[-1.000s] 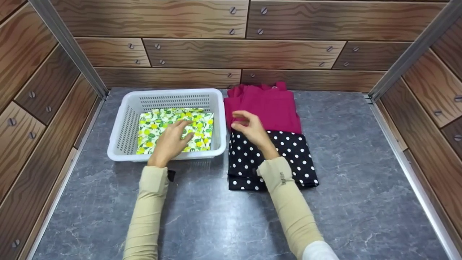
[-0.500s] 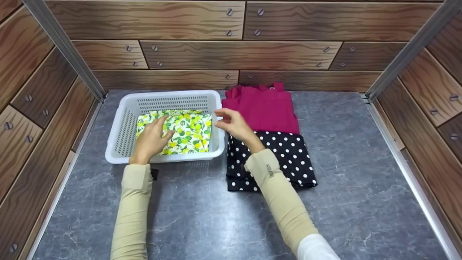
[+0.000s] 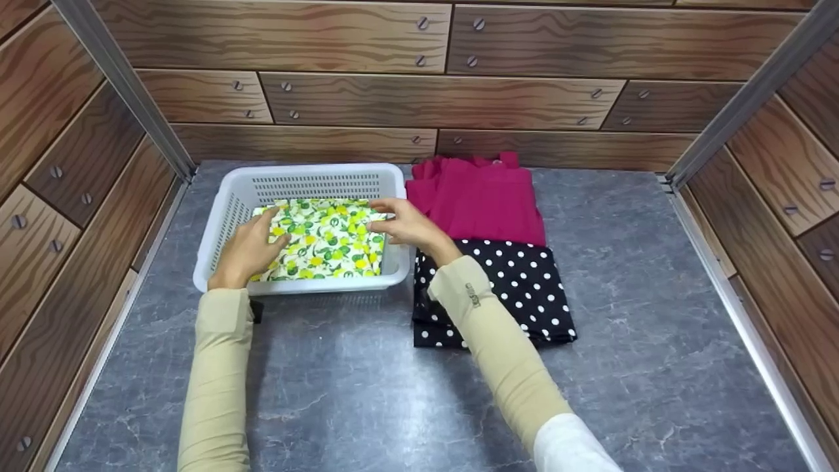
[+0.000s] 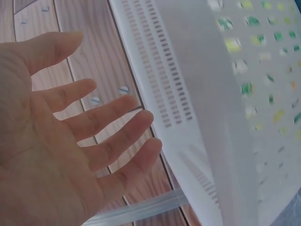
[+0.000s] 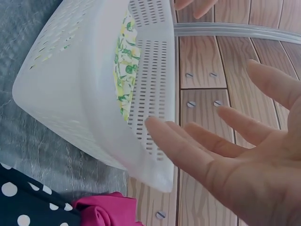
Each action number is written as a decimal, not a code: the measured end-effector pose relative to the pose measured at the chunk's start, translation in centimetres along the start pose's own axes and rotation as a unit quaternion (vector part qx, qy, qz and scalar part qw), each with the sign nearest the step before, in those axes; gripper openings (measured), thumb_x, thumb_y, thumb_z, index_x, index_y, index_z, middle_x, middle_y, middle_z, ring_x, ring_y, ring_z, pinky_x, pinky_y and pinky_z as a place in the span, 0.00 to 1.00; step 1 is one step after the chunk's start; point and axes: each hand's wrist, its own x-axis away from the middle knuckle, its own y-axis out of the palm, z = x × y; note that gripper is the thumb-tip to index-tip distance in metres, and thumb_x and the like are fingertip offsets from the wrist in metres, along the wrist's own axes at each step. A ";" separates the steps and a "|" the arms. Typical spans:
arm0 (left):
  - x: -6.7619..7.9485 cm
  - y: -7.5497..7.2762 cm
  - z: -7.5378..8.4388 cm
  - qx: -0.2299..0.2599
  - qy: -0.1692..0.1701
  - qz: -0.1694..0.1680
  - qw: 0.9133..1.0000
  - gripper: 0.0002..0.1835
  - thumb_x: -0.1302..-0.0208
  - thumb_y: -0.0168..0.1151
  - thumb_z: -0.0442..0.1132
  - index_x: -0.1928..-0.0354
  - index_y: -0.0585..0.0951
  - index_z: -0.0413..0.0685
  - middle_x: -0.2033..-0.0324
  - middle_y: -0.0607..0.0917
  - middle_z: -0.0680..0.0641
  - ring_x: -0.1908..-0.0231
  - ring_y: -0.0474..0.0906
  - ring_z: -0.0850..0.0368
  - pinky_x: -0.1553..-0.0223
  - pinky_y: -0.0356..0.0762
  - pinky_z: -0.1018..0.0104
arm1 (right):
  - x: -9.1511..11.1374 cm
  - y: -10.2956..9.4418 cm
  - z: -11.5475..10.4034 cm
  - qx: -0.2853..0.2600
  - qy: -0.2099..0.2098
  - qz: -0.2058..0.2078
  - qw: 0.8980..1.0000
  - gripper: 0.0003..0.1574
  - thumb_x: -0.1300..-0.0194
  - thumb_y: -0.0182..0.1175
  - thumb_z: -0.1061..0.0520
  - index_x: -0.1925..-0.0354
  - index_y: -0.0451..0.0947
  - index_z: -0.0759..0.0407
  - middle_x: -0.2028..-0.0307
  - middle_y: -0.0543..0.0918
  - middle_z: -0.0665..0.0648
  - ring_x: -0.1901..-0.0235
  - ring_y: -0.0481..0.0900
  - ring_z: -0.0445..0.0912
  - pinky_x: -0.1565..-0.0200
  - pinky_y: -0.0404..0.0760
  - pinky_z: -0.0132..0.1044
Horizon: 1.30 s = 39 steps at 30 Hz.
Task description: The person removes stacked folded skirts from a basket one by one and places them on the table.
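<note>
A white plastic basket (image 3: 308, 286) with slotted walls stands at the left of the table, a folded lemon-print cloth (image 3: 328, 239) lying flat inside it. Over the basket's left side hovers my left hand (image 3: 248, 249), its fingers spread and holding nothing; the left wrist view shows its bare palm (image 4: 51, 136). My right hand (image 3: 413, 226) hangs above the basket's right rim with loosely bent fingers and nothing between them. In the right wrist view the right hand (image 5: 235, 146) appears beside the basket's slotted wall (image 5: 150, 89). Both hands look raised off the cloth.
Right of the basket, a crimson folded garment (image 3: 485, 200) lies against the back wall. A black polka-dot folded cloth (image 3: 524, 288) lies in front of it, partly under the right forearm. Wood-patterned panels (image 3: 432, 98) enclose the grey tabletop (image 3: 367, 387) on three sides.
My left hand has moved left, from over the cloth's middle to the basket's left side. My right hand has moved left from above the crimson garment to the basket's right rim.
</note>
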 end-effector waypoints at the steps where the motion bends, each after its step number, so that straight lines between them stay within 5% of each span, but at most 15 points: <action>1: 0.0 -0.2 -0.2 0.001 -0.003 -0.005 1.000 0.35 0.25 0.55 0.42 0.24 0.59 0.35 0.31 0.65 0.26 0.33 0.63 0.27 0.33 0.60 0.35 | -0.1 0.1 -0.1 0.001 0.006 -0.002 1.000 0.36 0.28 0.60 0.59 0.26 0.63 0.65 0.28 0.64 0.68 0.34 0.70 0.62 0.41 0.78 0.55; 13: -1.1 -0.4 -1.6 0.024 -0.046 -0.069 0.996 0.37 0.23 0.52 0.44 0.22 0.52 0.32 0.27 0.58 0.25 0.29 0.55 0.28 0.30 0.54 0.35 | -1.7 2.1 -0.5 0.023 0.055 -0.028 0.998 0.42 0.28 0.61 0.55 0.23 0.56 0.62 0.24 0.55 0.69 0.31 0.65 0.61 0.40 0.73 0.64; 24: -1.7 -0.6 -3.1 0.048 -0.093 -0.131 0.986 0.40 0.22 0.48 0.47 0.22 0.45 0.31 0.27 0.53 0.23 0.28 0.49 0.26 0.30 0.53 0.33 | -2.6 2.9 0.0 -0.023 0.118 -0.014 0.993 0.47 0.29 0.61 0.53 0.21 0.51 0.60 0.22 0.49 0.66 0.26 0.55 0.60 0.36 0.65 0.69; 32: -2.7 -0.8 -3.2 0.102 -0.157 -0.186 0.965 0.41 0.21 0.45 0.47 0.21 0.38 0.34 0.24 0.43 0.25 0.26 0.42 0.26 0.30 0.52 0.34 | -2.9 3.8 1.2 -0.026 0.155 0.002 0.988 0.52 0.28 0.61 0.49 0.20 0.44 0.59 0.21 0.49 0.62 0.25 0.52 0.61 0.33 0.60 0.69; 39: -3.5 0.5 -4.5 0.159 -0.190 -0.186 0.951 0.41 0.21 0.44 0.44 0.22 0.36 0.31 0.24 0.38 0.26 0.25 0.38 0.28 0.27 0.46 0.37 | -3.5 4.8 2.7 -0.053 0.168 0.035 0.984 0.53 0.30 0.62 0.50 0.21 0.46 0.66 0.23 0.52 0.66 0.25 0.52 0.60 0.28 0.55 0.60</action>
